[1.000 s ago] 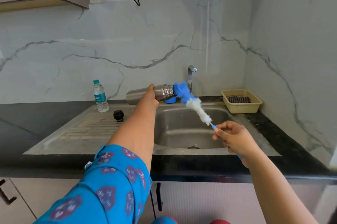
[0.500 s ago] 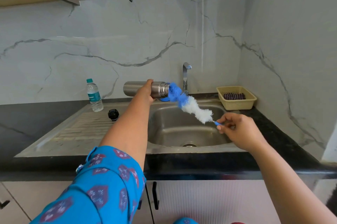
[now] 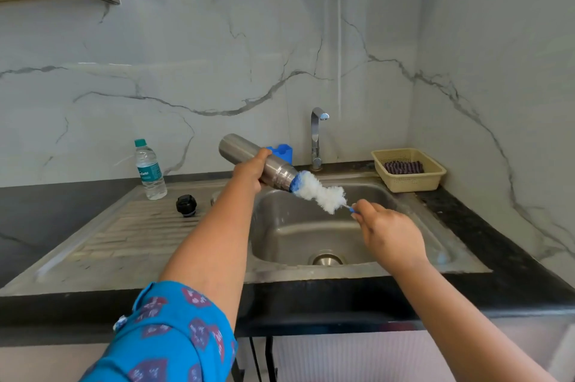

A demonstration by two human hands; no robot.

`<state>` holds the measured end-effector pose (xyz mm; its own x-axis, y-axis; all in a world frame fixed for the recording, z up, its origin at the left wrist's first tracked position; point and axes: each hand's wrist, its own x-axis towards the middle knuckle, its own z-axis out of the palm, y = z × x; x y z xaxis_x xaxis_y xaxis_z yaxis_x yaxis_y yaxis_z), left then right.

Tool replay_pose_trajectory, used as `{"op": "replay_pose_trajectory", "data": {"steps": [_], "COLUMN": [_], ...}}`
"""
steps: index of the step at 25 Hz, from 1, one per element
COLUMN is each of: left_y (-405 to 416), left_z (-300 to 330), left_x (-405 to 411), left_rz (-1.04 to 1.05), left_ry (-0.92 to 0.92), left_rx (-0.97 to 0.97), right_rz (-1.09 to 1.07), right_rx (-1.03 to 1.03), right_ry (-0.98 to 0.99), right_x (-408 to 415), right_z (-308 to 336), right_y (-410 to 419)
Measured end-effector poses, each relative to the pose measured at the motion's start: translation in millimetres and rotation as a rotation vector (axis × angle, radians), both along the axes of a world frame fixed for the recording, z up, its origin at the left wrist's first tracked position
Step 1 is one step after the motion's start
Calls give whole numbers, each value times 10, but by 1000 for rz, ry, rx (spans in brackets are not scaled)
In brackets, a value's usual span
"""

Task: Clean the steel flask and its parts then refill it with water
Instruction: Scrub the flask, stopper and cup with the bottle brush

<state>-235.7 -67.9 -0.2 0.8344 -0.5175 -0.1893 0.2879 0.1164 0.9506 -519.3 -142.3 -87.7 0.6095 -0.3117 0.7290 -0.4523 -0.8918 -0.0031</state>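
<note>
My left hand [image 3: 251,170] grips the steel flask [image 3: 236,148] around its middle and holds it tilted over the sink [image 3: 404,195], mouth pointing down to the right. My right hand [image 3: 389,233] pinches the blue handle of a bottle brush [image 3: 320,191]. The brush's blue tip is inside the flask mouth, while its white bristles stick out between flask and hand. The flask's black cap [image 3: 186,204] lies on the draining board to the left.
A small plastic water bottle [image 3: 150,170] stands at the back left of the draining board. The tap [image 3: 316,138] rises behind the sink, with a blue holder [image 3: 281,152] beside it. A beige basket [image 3: 407,170] with a dark cloth sits at the back right corner.
The brush has gone deeper into the flask: its blue bristles are now mostly inside the mouth. The flask has tilted so its mouth points downward.
</note>
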Motion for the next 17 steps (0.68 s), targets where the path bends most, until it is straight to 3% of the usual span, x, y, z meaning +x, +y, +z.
{"op": "replay_pose_trajectory", "data": {"steps": [2,6,8,10,11,12,13,14,17], "left_y": [-78,-166,-149,-138,-146,-192,-249,-318,-434], "left_z": [-81,-233,-285,-347,-378,-418,-440,-455,-467], "left_x": [23,109,216,308,306,280,215,152,75], "left_rz": [45,66,47,-3,-38,-77,-103,-112,-39], "left_ry": [11,22,39,77,90,90,74,57,57], "left_rx": [-70,-192,-209,-236,-257,-267,-245,-218,-204], "right_rz": [-36,63,228,406,466,499,492,425,151], "right_rx": [129,658,1147,1772,1973,2047,1997,1814,890], "right_ry": [-4,-98,-117,-161,-201,-244,-278,-283,-187], "right_x": [152,480,596,681,740,843,977,1124,1355], "right_z": [-28,-49,-30,26,57,71,85,88,15], "right_y": [-5,-65,-154,-205,-185,-165,-142,-112,-55]}}
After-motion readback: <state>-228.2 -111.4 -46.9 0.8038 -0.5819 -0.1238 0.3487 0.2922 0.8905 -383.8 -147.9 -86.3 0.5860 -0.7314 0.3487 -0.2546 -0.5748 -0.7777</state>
